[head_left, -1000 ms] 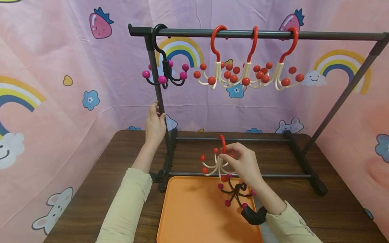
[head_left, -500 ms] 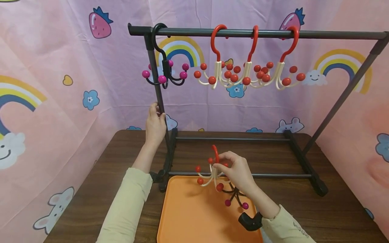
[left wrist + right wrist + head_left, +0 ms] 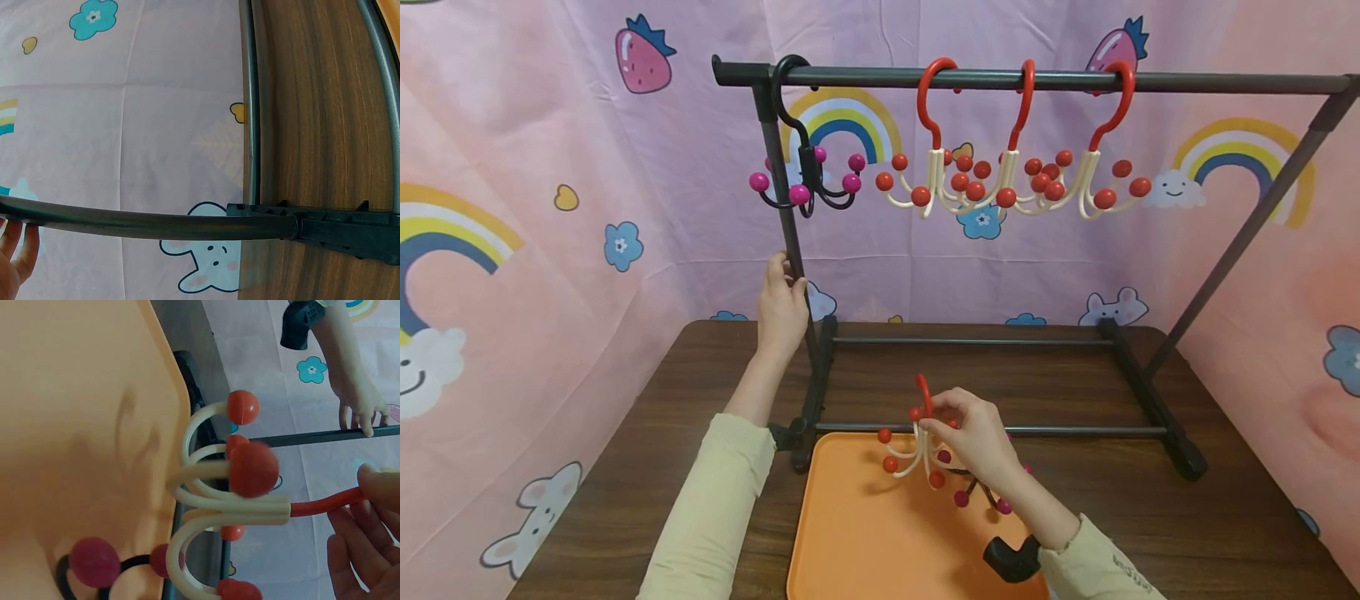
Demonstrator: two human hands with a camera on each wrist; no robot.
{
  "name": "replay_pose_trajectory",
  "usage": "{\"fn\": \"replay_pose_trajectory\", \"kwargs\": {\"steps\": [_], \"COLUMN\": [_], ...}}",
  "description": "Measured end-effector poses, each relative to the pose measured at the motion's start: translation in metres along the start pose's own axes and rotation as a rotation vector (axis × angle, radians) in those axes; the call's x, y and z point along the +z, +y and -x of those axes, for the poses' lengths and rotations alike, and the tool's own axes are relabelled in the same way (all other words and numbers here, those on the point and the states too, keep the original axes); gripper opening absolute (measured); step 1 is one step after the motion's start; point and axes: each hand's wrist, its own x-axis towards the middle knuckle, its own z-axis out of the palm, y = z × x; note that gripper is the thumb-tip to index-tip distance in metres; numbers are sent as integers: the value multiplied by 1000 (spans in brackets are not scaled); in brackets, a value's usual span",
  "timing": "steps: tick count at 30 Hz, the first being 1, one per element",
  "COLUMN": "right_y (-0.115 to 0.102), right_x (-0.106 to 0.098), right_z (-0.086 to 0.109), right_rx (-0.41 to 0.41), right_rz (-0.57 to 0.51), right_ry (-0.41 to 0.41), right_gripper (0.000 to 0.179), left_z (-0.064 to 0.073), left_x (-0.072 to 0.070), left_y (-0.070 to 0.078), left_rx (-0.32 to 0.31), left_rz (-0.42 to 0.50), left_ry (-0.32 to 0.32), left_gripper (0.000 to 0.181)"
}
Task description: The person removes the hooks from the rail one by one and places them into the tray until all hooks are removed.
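My right hand (image 3: 973,429) pinches the red hook of a cream multi-arm hook hanger (image 3: 272,511) with red ball tips. This hanger is upright above the orange tray (image 3: 865,533), apart from it. Beneath my right hand, a black hook hanger (image 3: 974,487) with magenta balls lies on the tray, partly hidden. My left hand (image 3: 782,312) holds the left post (image 3: 156,225) of a dark metal rack, thumb on the near side. From the rack's top bar (image 3: 850,78) hang a black hanger (image 3: 808,171) at the left and three red-and-cream hangers (image 3: 1011,175) further right.
The rack's base, with its front rail (image 3: 1090,431) and feet (image 3: 1183,458), stands on a brown wooden table (image 3: 700,400) behind the tray. Patterned cloth (image 3: 700,167) encloses the back and sides. A black device (image 3: 1011,560) is worn on the right wrist.
My right hand has come down and a little left with the red-and-cream hanger, from near the front rail to over the tray. My left hand stays on the post.
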Motion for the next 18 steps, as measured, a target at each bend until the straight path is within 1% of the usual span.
{"fn": "replay_pose_trajectory", "kwargs": {"steps": [3,9,14,18], "right_y": [3,11,20,26], "right_x": [6,16,23,27], "right_z": [4,17,26,32], "right_rx": [-16,-56,-60,-59], "right_rz": [10,-9,18,21], "right_ry": [17,72,129,146], "right_gripper": [15,15,15,15], "left_z": [0,1,0,0], "left_x": [0,0,0,1], "left_y": [0,0,1,1], "left_rx": [10,13,2,-6], "left_rz": [-2,-10,-5,2], "left_ry": [8,13,10,12], "left_gripper": [35,35,35,35]}}
